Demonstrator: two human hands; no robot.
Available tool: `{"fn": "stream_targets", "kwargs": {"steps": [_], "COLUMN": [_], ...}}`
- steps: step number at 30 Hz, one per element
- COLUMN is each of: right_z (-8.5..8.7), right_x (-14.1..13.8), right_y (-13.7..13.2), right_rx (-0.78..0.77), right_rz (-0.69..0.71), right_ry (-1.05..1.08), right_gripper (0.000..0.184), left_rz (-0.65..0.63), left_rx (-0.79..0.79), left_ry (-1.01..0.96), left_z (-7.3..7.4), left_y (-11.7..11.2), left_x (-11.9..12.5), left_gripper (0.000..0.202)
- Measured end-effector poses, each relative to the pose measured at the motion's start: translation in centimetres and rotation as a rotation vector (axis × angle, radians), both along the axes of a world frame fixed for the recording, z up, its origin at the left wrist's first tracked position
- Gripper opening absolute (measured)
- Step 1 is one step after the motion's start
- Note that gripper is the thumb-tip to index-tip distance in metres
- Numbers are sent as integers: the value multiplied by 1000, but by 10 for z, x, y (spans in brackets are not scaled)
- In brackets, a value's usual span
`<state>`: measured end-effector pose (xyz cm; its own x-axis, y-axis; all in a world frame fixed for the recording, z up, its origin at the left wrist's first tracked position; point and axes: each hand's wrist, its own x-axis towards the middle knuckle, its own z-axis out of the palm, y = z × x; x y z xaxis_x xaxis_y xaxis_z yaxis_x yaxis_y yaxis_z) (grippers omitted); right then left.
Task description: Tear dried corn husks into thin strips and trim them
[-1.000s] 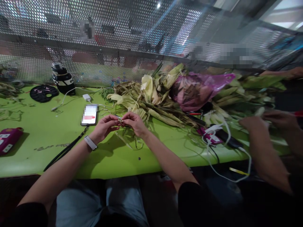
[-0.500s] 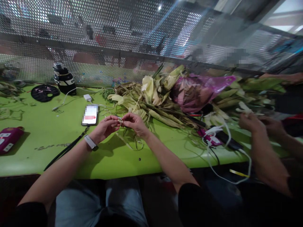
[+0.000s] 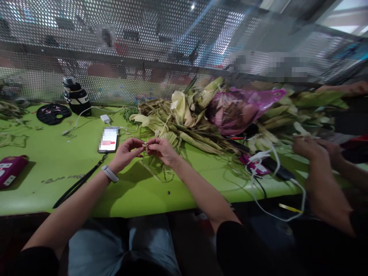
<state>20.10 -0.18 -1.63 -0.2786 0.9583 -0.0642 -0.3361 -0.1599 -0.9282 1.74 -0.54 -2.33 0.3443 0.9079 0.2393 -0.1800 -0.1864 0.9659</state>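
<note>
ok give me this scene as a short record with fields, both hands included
left hand: grip on a small pale piece
right hand: grip on the same piece
left wrist: watch
surface: green table
near left hand: lit phone
beyond hands: pile of husks, pink bag
neighbour's hands: holding a pale strip, far right

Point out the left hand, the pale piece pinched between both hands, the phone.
Left hand [image 3: 125, 154], head view: middle of the hand.
Pale piece [image 3: 145, 146], head view: visible middle.
Phone [image 3: 112, 135], head view: lit screen.
</note>
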Motion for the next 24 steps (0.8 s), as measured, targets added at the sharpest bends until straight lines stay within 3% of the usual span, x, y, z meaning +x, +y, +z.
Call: {"fn": "stream_targets", "kwargs": {"steps": [8, 18, 24], "right_z": [-2, -2, -5], "right_x": [0, -2, -2], "right_y": [4, 1, 5], "right_rx": [-89, 160, 168], "right_rz": [20, -30, -21], "right_ry": [1, -123, -128], "right_gripper": [16, 26, 25], "left_rz": [35, 42, 31], "left_rx": [69, -105, -129], "left_ry": [98, 47, 26], "left_z": [0, 3, 2], "left_y": [3, 4, 4], "left_x": [-2, -2, -2], "left_gripper": [27, 26, 25]}}
